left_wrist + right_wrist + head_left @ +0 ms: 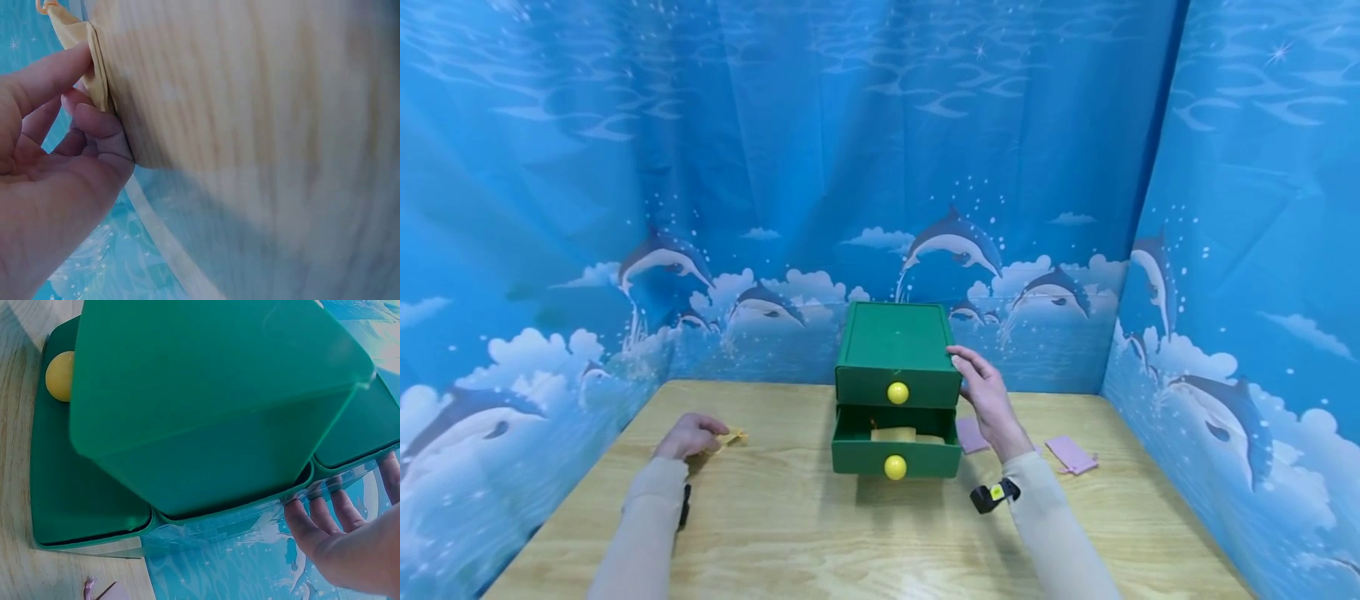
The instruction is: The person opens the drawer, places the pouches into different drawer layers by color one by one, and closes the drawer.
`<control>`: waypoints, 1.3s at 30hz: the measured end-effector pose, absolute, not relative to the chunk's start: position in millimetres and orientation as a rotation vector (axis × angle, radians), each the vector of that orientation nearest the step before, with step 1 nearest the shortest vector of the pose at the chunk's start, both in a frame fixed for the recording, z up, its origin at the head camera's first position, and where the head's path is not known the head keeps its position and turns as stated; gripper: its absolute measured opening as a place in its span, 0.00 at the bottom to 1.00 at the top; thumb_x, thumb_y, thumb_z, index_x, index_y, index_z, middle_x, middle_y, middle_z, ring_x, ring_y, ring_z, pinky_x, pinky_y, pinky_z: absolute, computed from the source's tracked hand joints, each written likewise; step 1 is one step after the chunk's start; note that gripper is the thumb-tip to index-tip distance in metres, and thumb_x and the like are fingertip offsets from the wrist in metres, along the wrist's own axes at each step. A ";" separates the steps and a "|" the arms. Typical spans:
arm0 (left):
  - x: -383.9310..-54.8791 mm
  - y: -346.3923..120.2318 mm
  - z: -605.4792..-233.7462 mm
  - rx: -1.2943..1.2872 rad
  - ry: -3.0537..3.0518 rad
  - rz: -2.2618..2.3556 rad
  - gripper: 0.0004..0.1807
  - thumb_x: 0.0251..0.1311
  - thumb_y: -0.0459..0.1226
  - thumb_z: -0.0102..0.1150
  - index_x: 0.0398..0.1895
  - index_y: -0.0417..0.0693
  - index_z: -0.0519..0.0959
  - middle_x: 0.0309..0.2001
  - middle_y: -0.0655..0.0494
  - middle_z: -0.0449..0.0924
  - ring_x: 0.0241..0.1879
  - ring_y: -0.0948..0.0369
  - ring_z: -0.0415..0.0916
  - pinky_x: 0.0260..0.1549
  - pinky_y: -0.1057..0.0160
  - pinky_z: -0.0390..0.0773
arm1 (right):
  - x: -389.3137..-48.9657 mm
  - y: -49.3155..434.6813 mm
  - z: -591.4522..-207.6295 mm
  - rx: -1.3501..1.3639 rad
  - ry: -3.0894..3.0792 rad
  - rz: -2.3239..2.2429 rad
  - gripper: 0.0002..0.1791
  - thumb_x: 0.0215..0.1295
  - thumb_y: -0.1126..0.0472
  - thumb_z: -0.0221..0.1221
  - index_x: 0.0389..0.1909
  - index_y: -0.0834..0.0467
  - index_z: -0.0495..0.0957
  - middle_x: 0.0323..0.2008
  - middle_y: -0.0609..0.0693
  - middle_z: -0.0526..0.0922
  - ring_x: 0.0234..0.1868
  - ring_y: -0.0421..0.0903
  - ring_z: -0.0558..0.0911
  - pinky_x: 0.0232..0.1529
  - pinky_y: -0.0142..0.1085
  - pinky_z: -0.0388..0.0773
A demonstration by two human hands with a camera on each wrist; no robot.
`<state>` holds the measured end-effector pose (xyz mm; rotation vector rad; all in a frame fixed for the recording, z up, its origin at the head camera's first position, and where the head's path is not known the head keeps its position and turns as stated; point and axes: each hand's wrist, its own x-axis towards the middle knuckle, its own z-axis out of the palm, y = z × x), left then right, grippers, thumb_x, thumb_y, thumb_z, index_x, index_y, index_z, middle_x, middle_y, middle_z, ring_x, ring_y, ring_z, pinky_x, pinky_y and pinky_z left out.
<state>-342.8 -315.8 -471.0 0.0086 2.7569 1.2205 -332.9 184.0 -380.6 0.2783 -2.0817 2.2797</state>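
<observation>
A green drawer cabinet (897,335) stands on the table, its middle drawer (861,458) pulled out with beige pieces (893,434) lying inside. My right hand (992,408) rests its fingertips against the cabinet's right side near the top; in the right wrist view the fingers (303,525) touch that side wall, loosely bent, holding nothing. Off to the left, my left hand (691,436) pinches a small yellow drawstring pouch (94,65) between thumb and fingers, low over the table. An orange cord end (47,6) shows at the pouch's tip.
Two pink pouches (1071,455) lie on the wooden table (760,525) to the right of the cabinet, one partly behind my right hand. Blue dolphin-printed curtains (775,167) enclose the back and sides. Yellow knobs (894,467) stick out from the drawer fronts.
</observation>
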 end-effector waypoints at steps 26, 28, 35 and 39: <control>-349.4 -279.1 -460.9 0.238 2.762 1.489 0.19 0.57 0.28 0.63 0.52 0.28 0.79 0.50 0.33 0.80 0.47 0.52 0.78 0.41 0.63 0.77 | -332.6 184.9 -379.3 0.263 -2.073 2.283 0.27 0.73 0.46 0.53 0.66 0.55 0.69 0.72 0.48 0.62 0.73 0.48 0.59 0.71 0.57 0.59; -349.9 -276.3 -459.9 0.265 2.747 1.500 0.19 0.59 0.29 0.63 0.53 0.30 0.79 0.50 0.34 0.80 0.47 0.52 0.77 0.42 0.61 0.79 | -332.9 184.8 -379.6 0.262 -2.072 2.283 0.27 0.73 0.46 0.54 0.66 0.56 0.69 0.72 0.48 0.62 0.73 0.48 0.60 0.71 0.57 0.60; -350.6 -268.9 -454.9 0.285 2.678 1.550 0.22 0.61 0.32 0.63 0.59 0.36 0.76 0.49 0.41 0.80 0.48 0.53 0.77 0.49 0.50 0.80 | -333.5 184.4 -381.3 0.280 -2.069 2.282 0.28 0.73 0.46 0.54 0.67 0.56 0.69 0.73 0.49 0.61 0.73 0.50 0.60 0.70 0.58 0.60; -349.1 -265.5 -452.0 0.302 2.628 1.604 0.26 0.61 0.33 0.64 0.62 0.38 0.73 0.47 0.43 0.80 0.46 0.56 0.77 0.51 0.47 0.79 | -333.3 184.2 -381.4 0.272 -2.068 2.281 0.27 0.73 0.46 0.53 0.67 0.55 0.69 0.73 0.49 0.61 0.73 0.50 0.60 0.71 0.57 0.60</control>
